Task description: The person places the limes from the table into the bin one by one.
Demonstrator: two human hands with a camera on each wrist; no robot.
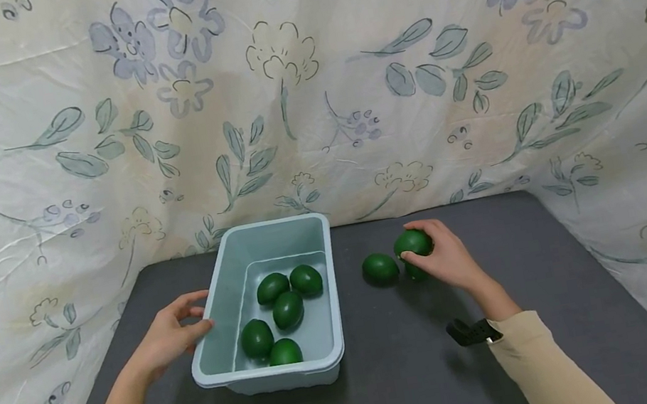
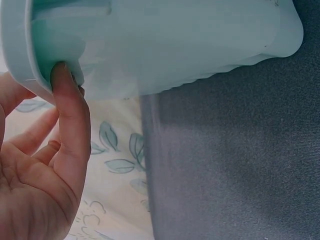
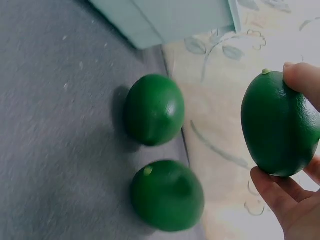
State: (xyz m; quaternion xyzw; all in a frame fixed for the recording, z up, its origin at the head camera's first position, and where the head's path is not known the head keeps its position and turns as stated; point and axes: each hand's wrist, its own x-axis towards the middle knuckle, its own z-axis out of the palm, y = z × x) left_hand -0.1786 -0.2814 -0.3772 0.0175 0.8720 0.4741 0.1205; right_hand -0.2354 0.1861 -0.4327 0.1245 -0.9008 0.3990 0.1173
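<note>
A pale blue-green plastic bin [image 1: 253, 243] stands left of centre on the table, with several dark green avocados [image 1: 288, 311] inside. My left hand [image 1: 168, 336] grips the bin's left rim; in the left wrist view one fingertip [image 2: 61, 75] presses under the lip. To the right of the bin, my right hand [image 1: 446, 256] holds an avocado [image 3: 277, 125] between thumb and fingers, raised off the table. Two more avocados lie on the table below it: one [image 3: 154, 110] nearer the bin, the other [image 3: 167, 196] partly hidden by the held one in the head view.
A dark grey table [image 1: 420, 380] carries everything. Behind it and at both sides hangs a floral cloth [image 1: 304, 90]. Each wrist wears a black strap; the right strap [image 1: 473, 332] is over the table.
</note>
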